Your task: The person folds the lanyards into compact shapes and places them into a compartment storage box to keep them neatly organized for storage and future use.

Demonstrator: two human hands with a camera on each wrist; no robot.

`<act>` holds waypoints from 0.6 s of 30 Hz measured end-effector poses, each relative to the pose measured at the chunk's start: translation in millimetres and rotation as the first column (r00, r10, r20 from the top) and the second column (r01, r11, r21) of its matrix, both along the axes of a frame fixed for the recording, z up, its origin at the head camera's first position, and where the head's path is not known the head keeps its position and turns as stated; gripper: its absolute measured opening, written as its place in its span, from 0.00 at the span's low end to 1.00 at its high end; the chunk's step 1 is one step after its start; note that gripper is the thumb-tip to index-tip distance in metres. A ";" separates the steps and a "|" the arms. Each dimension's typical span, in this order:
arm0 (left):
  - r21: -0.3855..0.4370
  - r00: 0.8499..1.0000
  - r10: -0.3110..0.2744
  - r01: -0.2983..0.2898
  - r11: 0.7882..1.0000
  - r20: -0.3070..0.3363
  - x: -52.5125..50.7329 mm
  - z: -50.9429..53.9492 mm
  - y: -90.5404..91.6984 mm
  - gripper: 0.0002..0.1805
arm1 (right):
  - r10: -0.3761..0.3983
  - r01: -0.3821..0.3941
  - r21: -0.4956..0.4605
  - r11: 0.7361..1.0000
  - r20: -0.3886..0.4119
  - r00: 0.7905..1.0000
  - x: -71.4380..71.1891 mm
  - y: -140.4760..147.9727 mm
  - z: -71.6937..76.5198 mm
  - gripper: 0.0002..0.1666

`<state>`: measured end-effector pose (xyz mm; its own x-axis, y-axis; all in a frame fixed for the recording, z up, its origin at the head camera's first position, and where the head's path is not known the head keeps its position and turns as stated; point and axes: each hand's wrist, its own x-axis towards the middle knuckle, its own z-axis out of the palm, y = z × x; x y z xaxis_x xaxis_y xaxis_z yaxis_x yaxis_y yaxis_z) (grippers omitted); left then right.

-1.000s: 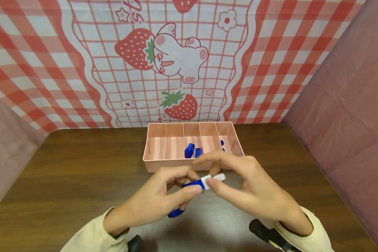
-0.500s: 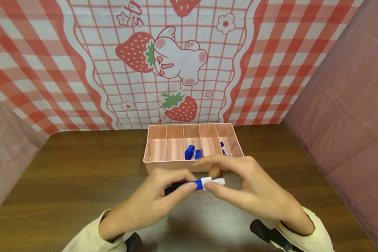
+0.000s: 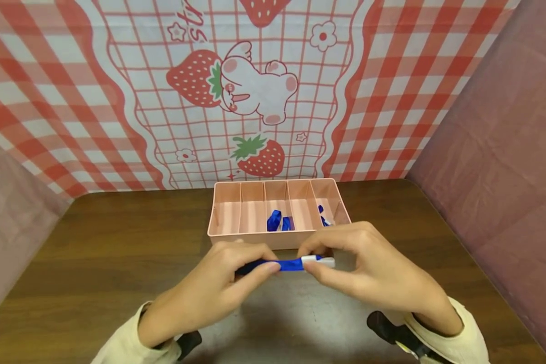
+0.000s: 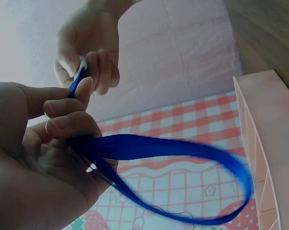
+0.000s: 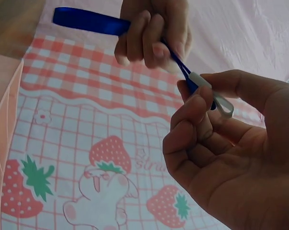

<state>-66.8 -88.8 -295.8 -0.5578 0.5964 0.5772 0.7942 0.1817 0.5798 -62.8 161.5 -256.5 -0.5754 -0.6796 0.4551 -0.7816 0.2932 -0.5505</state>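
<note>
Both hands hold one blue ribbon lanyard in front of the box. My left hand pinches the strap between thumb and fingers. In the left wrist view, the rest of the lanyard hangs out of that hand as a wide loop. At the other end my right hand pinches the white plastic clip. A pale loop sticks out past the clip, best seen in the right wrist view. A short length of ribbon runs straight between the two hands.
Behind the hands stands a pink divided box on the wooden table. Blue ribbon pieces lie in its middle compartment. Small blue and white pieces are in the rightmost one. A strawberry-print cloth hangs behind.
The lanyard has turned level. My right hand has shifted slightly right with the clip and my left hand slightly left, so more blue ribbon shows between them.
</note>
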 end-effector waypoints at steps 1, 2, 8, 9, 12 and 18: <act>-0.004 1.000 0.001 -0.001 1.000 -0.003 -0.1 0.5 -1.4 0.06 | -0.002 0.002 0.004 1.000 0.000 1.000 0.1 1.6 0.6 0.12; -0.008 1.000 -0.001 0.001 1.000 -0.007 -0.2 1.1 -2.7 0.06 | -0.005 0.005 0.006 1.000 -0.002 1.000 0.2 3.1 1.3 0.12; -0.030 1.000 -0.022 0.022 0.999 0.001 0.2 5.8 -8.1 0.08 | -0.026 0.027 0.038 0.999 -0.037 0.999 0.4 8.8 3.9 0.14; -0.036 1.000 -0.027 0.026 0.999 -0.004 0.0 6.5 -8.5 0.08 | -0.026 0.028 0.043 0.999 -0.044 0.999 0.1 9.3 4.0 0.14; -0.072 0.999 -0.035 0.033 0.997 -0.033 -1.0 8.1 -9.9 0.08 | -0.032 0.034 0.063 0.997 -0.040 0.999 -0.4 10.6 4.6 0.14; -0.147 0.995 -0.056 0.042 0.988 -0.088 -3.6 10.3 -15.4 0.08 | -0.019 0.024 0.066 0.998 -0.069 0.997 -1.1 13.6 6.0 0.16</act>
